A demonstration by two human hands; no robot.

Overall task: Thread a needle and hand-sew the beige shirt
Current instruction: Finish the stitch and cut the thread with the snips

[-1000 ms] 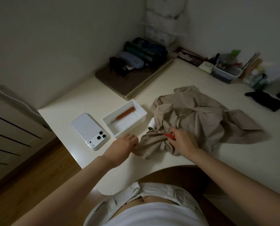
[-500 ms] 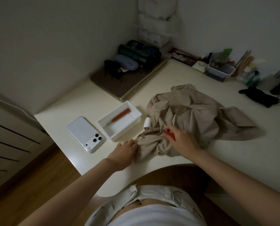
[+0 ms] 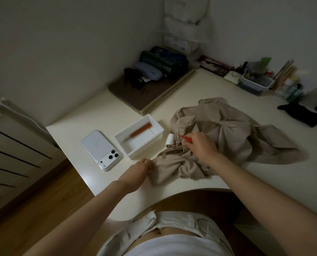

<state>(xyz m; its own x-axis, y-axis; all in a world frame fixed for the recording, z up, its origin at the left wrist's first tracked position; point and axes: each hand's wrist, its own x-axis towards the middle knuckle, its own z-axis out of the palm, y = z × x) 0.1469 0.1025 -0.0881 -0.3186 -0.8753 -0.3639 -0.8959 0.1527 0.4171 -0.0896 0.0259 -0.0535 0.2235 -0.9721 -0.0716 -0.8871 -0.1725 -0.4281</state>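
On the desk [image 3: 191, 93], from the head view, your left hand [image 3: 139, 169] pinches the near edge of the beige shirt [image 3: 228, 137], which lies crumpled beside the white tray [image 3: 144, 150]. Your right hand [image 3: 200, 145] is clamped on a thin red tool [image 3: 184, 137] just beside the thread spool [image 3: 169, 140]. Caution: loose thread [image 3: 165, 150] trails from the spool over the fabric; a careless pull would likely snag it or roll the spool away. Low light raises the chance of a misplaced stitch.
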